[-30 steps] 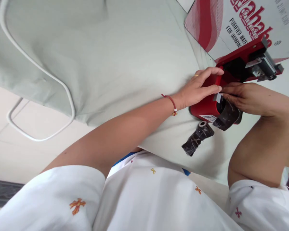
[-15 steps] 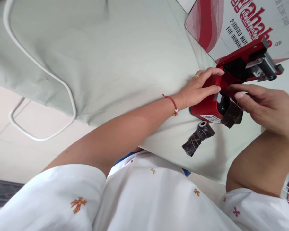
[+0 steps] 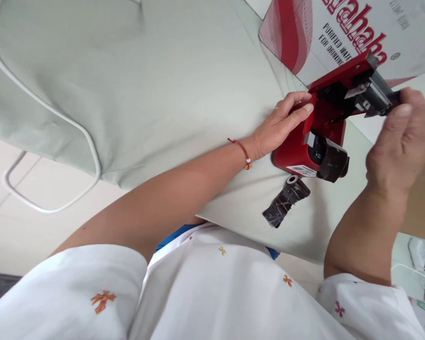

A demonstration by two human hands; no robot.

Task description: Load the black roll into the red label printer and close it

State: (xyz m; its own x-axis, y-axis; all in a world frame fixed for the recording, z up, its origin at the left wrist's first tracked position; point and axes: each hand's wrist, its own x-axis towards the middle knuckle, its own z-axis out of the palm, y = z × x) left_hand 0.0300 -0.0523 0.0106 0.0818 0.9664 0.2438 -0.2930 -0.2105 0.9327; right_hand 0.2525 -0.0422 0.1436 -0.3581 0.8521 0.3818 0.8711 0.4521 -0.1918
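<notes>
A red box-shaped machine (image 3: 293,152) stands on the cloth-covered table with its lid (image 3: 342,75) raised. My left hand (image 3: 278,125) holds the rim of the body between thumb and fingers. At the lid's free end, the fingers and thumb of my right hand (image 3: 402,137) are closed on the black and metal roller part (image 3: 377,97). A wide black strip (image 3: 333,163) hangs over the front of the open body. In front of the machine lies a crumpled black piece (image 3: 285,203) with a white ring-shaped core at one end.
Behind the machine stands a printed drinking-water carton (image 3: 293,33). Pale green cloth (image 3: 184,85) covers the table. A white cable (image 3: 69,115) loops over the left edge toward the tiled floor. Red and white items lie at the far right.
My right hand has left the inside of the machine and moved up to the end of the lid. My left hand stays at the rim. The view has shifted slightly.
</notes>
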